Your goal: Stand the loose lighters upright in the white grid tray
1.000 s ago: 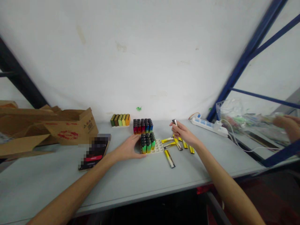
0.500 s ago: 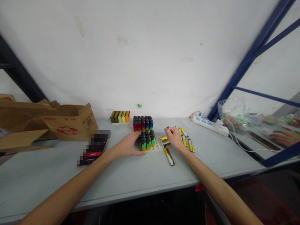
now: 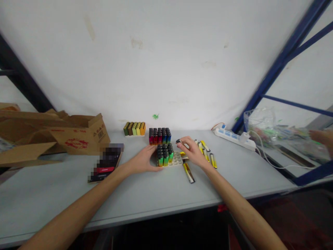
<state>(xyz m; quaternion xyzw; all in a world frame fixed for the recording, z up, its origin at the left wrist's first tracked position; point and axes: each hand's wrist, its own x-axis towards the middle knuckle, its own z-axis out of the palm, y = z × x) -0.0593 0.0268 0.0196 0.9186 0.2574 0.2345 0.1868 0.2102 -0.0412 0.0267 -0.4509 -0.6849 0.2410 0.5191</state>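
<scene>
A white tray [image 3: 177,159] stands on the table, its left part filled with upright green lighters [image 3: 165,158] with black tops; empty round sockets show on its right. My left hand [image 3: 144,160] curves round the tray's left side, thumb at the front corner and fingers behind. Over the right sockets, my right hand [image 3: 191,151] pinches a lighter [image 3: 178,141]; just its dark end shows past the fingertips. Beside and below that hand lie loose yellow-gold lighters [image 3: 188,173], with several more lighters [image 3: 213,160] farther right.
Behind the tray stand red and blue lighters [image 3: 159,136], and farther left a tray of green-to-orange lighters [image 3: 134,128]. An open cardboard box [image 3: 80,135] and a dark, partly blurred package [image 3: 108,165] are at left. A power strip [image 3: 234,139] and another person's hand [image 3: 322,138] are at right.
My right hand has moved left and turned towards the tray, bringing the lighter's dark end over the sockets. My left hand stays at the tray. The other person's hand at right has risen.
</scene>
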